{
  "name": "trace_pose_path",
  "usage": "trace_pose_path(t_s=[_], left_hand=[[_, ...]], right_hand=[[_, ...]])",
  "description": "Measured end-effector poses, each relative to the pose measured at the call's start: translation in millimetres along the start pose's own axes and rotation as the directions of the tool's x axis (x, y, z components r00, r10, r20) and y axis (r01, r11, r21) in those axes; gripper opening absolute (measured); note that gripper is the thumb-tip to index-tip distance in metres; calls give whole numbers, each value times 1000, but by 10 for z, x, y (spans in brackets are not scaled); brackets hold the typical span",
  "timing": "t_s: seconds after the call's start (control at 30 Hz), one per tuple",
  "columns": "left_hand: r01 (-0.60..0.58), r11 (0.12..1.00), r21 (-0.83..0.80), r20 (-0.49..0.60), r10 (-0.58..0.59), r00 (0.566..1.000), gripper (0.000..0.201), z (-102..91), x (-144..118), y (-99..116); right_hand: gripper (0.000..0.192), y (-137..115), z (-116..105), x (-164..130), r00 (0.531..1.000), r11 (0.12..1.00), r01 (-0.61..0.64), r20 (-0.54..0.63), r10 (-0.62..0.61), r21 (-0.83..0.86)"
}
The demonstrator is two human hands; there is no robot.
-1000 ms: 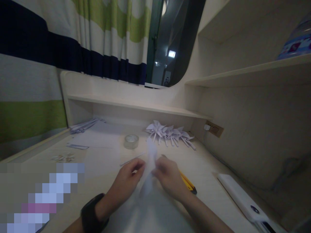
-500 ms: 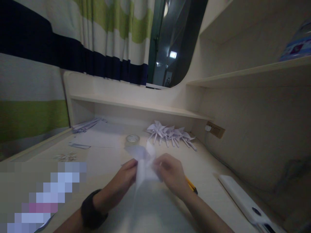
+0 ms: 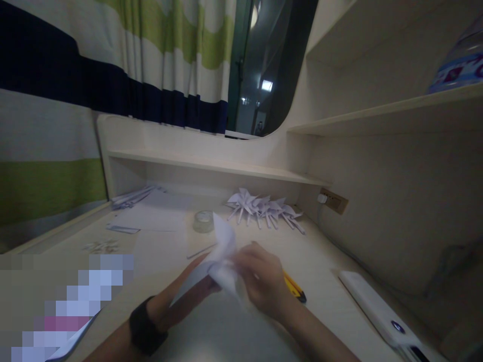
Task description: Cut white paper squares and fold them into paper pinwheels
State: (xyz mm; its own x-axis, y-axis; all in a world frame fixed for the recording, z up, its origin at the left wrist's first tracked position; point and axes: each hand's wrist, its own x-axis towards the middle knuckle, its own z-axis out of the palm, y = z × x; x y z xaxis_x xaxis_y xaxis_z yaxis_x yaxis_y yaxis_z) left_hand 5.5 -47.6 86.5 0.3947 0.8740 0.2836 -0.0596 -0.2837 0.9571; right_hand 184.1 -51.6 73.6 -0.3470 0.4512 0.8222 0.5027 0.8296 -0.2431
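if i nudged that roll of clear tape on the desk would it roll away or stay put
The tape roll probably stays put: it lies flat on the desk, hole up. It looks light, so it would likely slide. On edge it would roll.

Left hand (image 3: 188, 291) and right hand (image 3: 260, 281) close together, fingers curled.

A tape roll (image 3: 204, 221) stands on the desk (image 3: 332, 261); folded pinwheels (image 3: 264, 207) lie behind it; a yellow cutter (image 3: 294, 289) and a white phone (image 3: 381, 314) lie right.
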Motion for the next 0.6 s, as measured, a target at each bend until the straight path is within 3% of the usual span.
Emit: trace_pose_path(t_s=[0.13,0.23,0.47,0.6], left_hand=[[11,990,-138,100,2,995,35,-6,-13,-103],[47,989,-138,144,-27,989,38,-4,-3,-126],[54,998,-29,120,-51,991,37,3,37,-159],[45,998,37,85,-48,995,31,-11,44,-250]], right_hand=[[19,7,21,-4,1000,999,29,9,-29,-26],[17,-4,21,1,999,998,40,-3,-41,-56],[20,42,64,-21,982,967,177,-33,-186,-185],[18,61,88,-45,978,962,187,-59,-202,-199]])
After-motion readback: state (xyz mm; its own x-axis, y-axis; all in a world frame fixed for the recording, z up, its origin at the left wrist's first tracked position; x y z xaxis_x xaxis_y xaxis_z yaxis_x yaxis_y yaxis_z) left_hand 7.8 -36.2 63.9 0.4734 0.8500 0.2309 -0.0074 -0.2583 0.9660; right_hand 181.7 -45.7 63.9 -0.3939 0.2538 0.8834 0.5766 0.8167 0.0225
